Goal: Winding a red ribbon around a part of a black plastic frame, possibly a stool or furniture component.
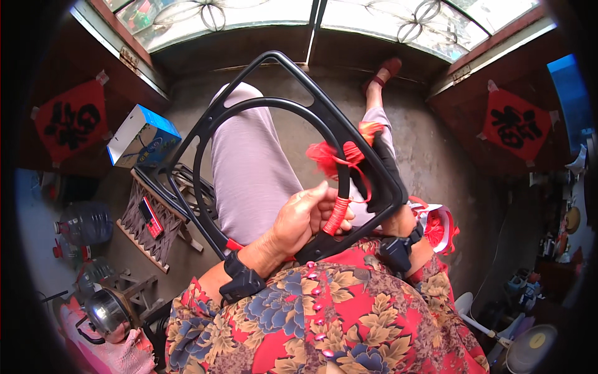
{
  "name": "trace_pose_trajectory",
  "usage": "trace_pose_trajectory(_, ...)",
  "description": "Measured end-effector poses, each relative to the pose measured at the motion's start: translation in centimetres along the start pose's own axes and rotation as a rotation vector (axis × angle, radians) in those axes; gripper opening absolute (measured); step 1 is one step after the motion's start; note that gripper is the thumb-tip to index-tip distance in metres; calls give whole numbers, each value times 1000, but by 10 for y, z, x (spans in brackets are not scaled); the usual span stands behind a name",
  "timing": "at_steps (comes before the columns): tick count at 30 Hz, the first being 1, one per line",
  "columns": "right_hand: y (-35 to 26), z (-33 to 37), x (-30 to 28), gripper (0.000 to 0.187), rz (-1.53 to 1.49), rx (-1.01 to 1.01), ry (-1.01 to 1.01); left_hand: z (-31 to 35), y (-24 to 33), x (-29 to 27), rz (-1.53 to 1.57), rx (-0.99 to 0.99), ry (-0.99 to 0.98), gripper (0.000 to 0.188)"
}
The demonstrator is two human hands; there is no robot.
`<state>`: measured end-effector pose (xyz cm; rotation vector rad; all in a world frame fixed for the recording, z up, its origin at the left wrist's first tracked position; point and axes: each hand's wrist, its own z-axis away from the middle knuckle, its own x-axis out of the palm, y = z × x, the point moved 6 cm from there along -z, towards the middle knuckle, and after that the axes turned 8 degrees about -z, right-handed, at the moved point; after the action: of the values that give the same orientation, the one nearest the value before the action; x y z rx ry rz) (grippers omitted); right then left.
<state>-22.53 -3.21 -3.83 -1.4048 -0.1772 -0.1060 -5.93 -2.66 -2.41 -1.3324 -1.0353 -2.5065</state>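
Note:
A black frame (291,61) with a round inner ring rests tilted across my lap. Red cord is wound in a tight coil (337,216) around the ring's lower right part. My left hand (305,215) is closed around the ring at this coil, thumb raised along its upper end. My right hand (378,187), in a black glove, is behind the frame's right side, its fingers partly hidden. Beside it a loose bundle of red cord (324,157) passes over the ring, and a strand loops down toward the coil. Red wrapping (233,244) also shows at the frame's lower left.
To my left, a folding stool (140,218) carries a red phone (151,217); a blue-and-white box (146,137) and more black frames (187,187) are beside it. Plastic bottles (87,222) and a kettle (107,315) stand farther left. A white bag with red cord (438,225) lies by my right forearm.

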Motion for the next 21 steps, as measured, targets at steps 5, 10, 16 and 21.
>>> trace_pose_trajectory(5, -66, -13, -28, 24, -1194, -116, -176, 3, 2, 1, -141, 8, -33, 32)
trace_pose_trajectory(10, -49, 43, -42, 39, -950, 128, 142, -1, 1, 3, -79, 27, 19, 29)
trace_pose_trajectory(16, -34, 64, -28, 39, -716, 219, 155, -5, -3, 6, -79, 14, -49, 20)
trace_pose_trajectory(21, -38, 61, -42, 41, -786, 178, 143, -4, -5, 6, -153, -2, -41, 18)
